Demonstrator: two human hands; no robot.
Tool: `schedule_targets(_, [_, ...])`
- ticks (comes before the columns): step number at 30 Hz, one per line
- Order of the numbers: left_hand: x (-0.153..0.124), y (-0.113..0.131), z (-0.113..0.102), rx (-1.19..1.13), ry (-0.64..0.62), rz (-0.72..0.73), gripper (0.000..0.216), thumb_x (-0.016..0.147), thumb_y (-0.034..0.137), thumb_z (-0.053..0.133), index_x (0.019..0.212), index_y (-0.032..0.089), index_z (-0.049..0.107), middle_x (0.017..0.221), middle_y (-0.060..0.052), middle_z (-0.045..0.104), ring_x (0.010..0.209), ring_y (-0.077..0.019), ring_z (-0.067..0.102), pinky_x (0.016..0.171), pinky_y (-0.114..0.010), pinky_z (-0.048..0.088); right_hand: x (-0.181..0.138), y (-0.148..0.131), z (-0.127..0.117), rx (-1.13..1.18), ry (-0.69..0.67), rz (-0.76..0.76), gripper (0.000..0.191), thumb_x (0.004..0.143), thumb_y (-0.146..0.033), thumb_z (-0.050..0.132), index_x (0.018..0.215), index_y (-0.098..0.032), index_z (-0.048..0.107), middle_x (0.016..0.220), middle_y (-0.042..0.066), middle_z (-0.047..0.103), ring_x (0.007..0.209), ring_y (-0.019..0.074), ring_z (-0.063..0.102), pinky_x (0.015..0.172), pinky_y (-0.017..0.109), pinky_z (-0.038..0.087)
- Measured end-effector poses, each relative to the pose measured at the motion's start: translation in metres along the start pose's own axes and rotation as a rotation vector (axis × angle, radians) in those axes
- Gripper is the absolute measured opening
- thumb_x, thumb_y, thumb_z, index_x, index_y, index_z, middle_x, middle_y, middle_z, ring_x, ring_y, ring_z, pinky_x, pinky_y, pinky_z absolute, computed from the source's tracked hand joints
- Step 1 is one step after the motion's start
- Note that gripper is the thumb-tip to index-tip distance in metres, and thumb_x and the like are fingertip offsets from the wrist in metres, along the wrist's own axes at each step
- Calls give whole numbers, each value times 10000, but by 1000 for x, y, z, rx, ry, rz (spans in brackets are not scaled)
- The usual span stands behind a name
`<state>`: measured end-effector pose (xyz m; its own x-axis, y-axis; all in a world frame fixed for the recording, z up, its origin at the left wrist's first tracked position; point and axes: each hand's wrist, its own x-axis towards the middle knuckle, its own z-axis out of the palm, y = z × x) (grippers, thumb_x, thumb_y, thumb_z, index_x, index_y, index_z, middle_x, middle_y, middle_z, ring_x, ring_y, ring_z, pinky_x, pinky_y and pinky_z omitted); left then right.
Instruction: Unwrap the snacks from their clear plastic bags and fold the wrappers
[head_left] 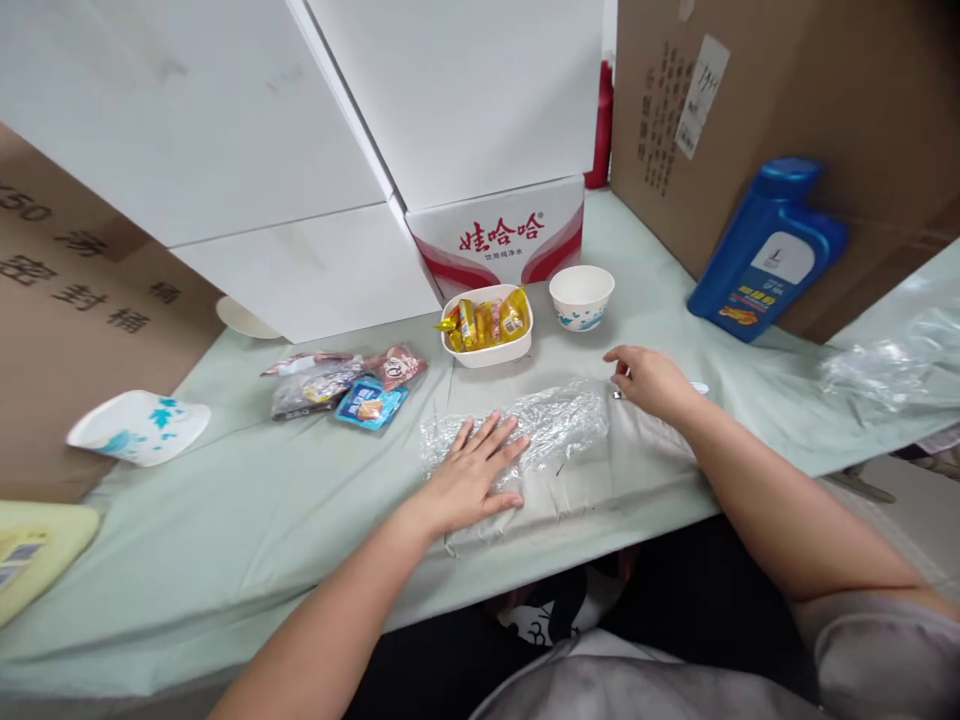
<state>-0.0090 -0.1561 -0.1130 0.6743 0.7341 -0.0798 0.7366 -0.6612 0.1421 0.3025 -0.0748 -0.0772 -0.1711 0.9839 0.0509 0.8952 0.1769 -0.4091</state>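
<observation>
My left hand lies flat and open, fingers spread, pressing on a sheet of clear plastic wrap spread on the pale green table cover. My right hand rests at the wrap's right end with fingers curled, pinching its edge next to a small white item I cannot make out. Just beyond the wrap stands a white oblong bowl filled with yellow-wrapped snacks, and a white paper bowl sits to its right.
Several snack packets lie left of the bowl. A paper plate lies at far left, and a blue jug stands against a cardboard box at right. White boxes and a printed carton line the back. More crumpled plastic lies at far right.
</observation>
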Motion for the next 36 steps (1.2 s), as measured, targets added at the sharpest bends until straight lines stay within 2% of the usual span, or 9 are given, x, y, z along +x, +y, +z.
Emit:
schedule_targets(3, [-2, -6, -1, 1, -19, -26, 778, 864, 656, 507, 1511, 282, 292, 1609, -99, 203, 1495, -323, 98, 1185, -560, 91, -5, 7, -17, 51, -12, 89, 181, 881, -253, 517, 985, -196, 654, 886, 53, 714, 784, 196, 653, 689, 292, 450])
schedule_targets(8, [-4, -10, -1, 9, -19, -58, 771, 876, 670, 468, 1514, 279, 283, 1617, -92, 173, 1496, -326, 83, 1184, -564, 95, -20, -3, -13, 146, -375, -32, 363, 823, -571, 581, 758, -219, 639, 694, 18, 664, 610, 167, 596, 562, 279, 400])
schedule_targets(14, [-2, -9, 2, 24, -22, -70, 779, 876, 700, 427, 1517, 284, 274, 1623, -80, 151, 1499, -322, 67, 1188, -559, 73, -22, -16, 5, 278, -293, -238, 103, 728, -259, 670, 802, -192, 644, 981, 59, 642, 725, 143, 577, 690, 275, 449])
schedule_targets(21, [-2, -8, 2, 27, -27, -72, 795, 870, 717, 413, 1520, 284, 267, 1623, -86, 145, 1498, -328, 69, 1185, -571, 75, -15, 2, -9, 464, -544, -238, 54, 753, -222, 574, 806, -211, 573, 714, -17, 610, 618, 129, 530, 543, 236, 404])
schedule_targets(24, [-2, -8, 2, 20, -25, -69, 779, 878, 699, 426, 1521, 291, 262, 1622, -84, 153, 1498, -328, 69, 1183, -577, 82, -12, 16, -15, 225, -462, -190, 80, 714, -152, 568, 768, -212, 568, 716, -12, 619, 621, 138, 532, 558, 248, 390])
schedule_targets(27, [-2, -7, 1, 13, -16, -44, 747, 892, 648, 464, 1519, 294, 264, 1621, -90, 161, 1496, -331, 79, 1181, -581, 91, -15, 14, -17, 68, -167, -143, 124, 757, -148, 548, 852, -200, 609, 794, 30, 656, 703, 178, 579, 632, 287, 419])
schedule_targets(30, [-1, -4, -1, 1, 9, -11, 703, 896, 589, 509, 1500, 291, 310, 1618, -97, 175, 1493, -341, 92, 1178, -588, 101, -26, -5, -14, 171, -18, -451, 153, 849, -249, 573, 970, -182, 639, 955, 82, 665, 911, 219, 593, 800, 334, 456])
schedule_targets(33, [0, 0, -5, 4, 47, 8, 691, 866, 544, 579, 1465, 271, 369, 1607, -105, 207, 1487, -354, 105, 1171, -607, 114, -36, -26, -8, 174, -234, -794, 297, 828, -343, 677, 1080, -188, 656, 1050, 94, 641, 1031, 242, 547, 913, 372, 436])
schedule_targets(36, [-3, 7, -14, 38, 118, 11, 518, 833, 434, 639, 1293, 216, 543, 1544, -114, 328, 1467, -356, 164, 1172, -598, 146, -36, -33, -2, 12, -421, -796, 337, 749, -315, 761, 1050, -190, 678, 1016, 90, 632, 1001, 258, 542, 898, 393, 434])
